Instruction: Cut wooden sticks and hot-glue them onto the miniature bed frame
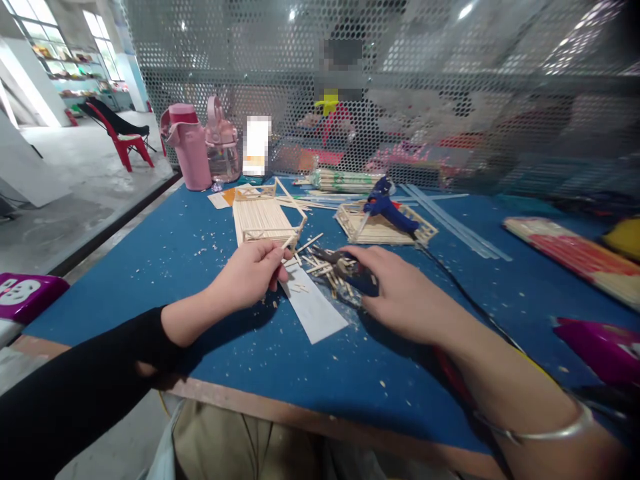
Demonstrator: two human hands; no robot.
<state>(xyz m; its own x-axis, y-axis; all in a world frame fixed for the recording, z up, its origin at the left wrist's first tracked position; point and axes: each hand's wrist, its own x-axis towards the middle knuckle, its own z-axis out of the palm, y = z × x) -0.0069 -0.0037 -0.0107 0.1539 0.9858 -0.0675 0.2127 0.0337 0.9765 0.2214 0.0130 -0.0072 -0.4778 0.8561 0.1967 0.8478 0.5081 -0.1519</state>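
Note:
My left hand is closed in a pinch on a thin wooden stick, its fingers just in front of a small stick-built frame. A pair of pliers with dark handles is in my right hand, the jaws pointing left toward the stick. Between the hands lies a pile of short cut stick pieces. Under the left fingertips and toward me rests a white paper strip with a few bits on it. My palm hides part of the pliers' handles.
A blue glue gun lies on a second stick-built piece, its cord running right. At the back stand a pink thermos, a clear bottle and a bag of sticks. Glue sticks and a stick packet lie rightward.

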